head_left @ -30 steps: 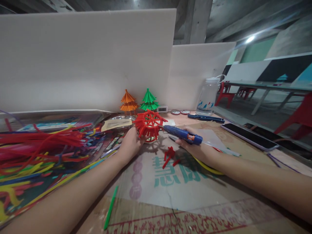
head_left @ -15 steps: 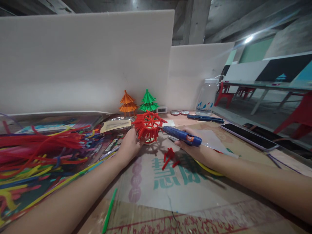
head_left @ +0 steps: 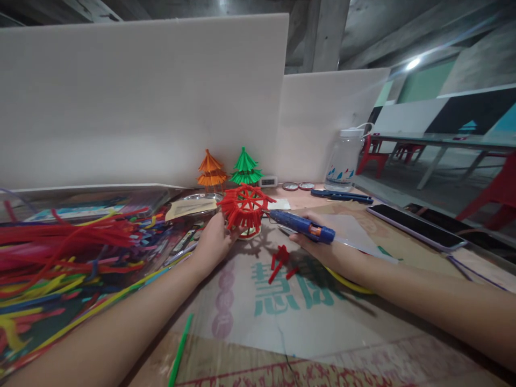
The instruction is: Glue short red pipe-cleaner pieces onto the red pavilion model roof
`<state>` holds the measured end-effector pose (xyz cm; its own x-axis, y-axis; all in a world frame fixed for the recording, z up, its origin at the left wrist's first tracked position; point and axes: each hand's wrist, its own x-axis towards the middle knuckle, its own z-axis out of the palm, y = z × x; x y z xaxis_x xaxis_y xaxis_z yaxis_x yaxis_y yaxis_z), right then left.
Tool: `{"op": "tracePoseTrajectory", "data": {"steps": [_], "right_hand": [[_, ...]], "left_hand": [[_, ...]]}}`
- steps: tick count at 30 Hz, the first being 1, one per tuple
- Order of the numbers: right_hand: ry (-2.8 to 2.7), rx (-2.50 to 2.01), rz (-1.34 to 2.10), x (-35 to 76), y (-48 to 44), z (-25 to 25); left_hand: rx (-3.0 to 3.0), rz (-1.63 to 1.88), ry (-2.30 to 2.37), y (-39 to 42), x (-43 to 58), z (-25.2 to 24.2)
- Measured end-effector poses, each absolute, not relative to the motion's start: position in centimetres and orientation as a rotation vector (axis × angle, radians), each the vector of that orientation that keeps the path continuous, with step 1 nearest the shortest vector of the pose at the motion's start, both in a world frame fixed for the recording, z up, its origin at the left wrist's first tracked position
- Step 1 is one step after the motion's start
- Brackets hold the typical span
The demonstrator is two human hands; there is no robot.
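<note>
My left hand (head_left: 217,236) is closed on a round red pipe-cleaner frame (head_left: 246,207), a ring with spokes and short stems hanging around its rim. In my right hand (head_left: 312,236) is a blue hot glue gun (head_left: 300,224), its nozzle at the right side of the red frame; I cannot tell whether the tip touches. A clear glue stick sticks out from the gun's back end. Short cut pieces of red pipe cleaner (head_left: 281,259) lie on the printed sheet (head_left: 242,306) below. Behind the frame stand a small orange pipe-cleaner roof model (head_left: 210,171) and a green one (head_left: 244,167).
Many coloured pipe cleaners (head_left: 68,242) fill the left side. A metal dish (head_left: 201,200) holds a paper. A water bottle (head_left: 342,161), dark blue tool (head_left: 342,196) and phone (head_left: 415,226) are on the right. A green pipe cleaner (head_left: 180,349) lies in front. White panels (head_left: 141,102) stand behind.
The red frame has tilted slightly in my left hand, its top shifting a little downward. The glue gun keeps nearly the same place beside it.
</note>
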<state>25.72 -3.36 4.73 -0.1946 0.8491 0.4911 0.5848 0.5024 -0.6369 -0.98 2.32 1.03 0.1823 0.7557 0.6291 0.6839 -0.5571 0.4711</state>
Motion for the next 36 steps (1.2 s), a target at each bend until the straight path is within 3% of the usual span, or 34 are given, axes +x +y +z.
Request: {"op": "tracePoseTrajectory", "data": {"steps": [13,36], "right_hand": [[-1.913,-1.213,0.227,25.3,-4.1,5.9],[-1.845,-1.154,0.344,25.9,-2.9,3.8]], "left_hand": [[2.348,1.348,1.355,1.8,-0.8,1.5],[2.322,1.366,1.324,2.1,-0.8,1.5]]}}
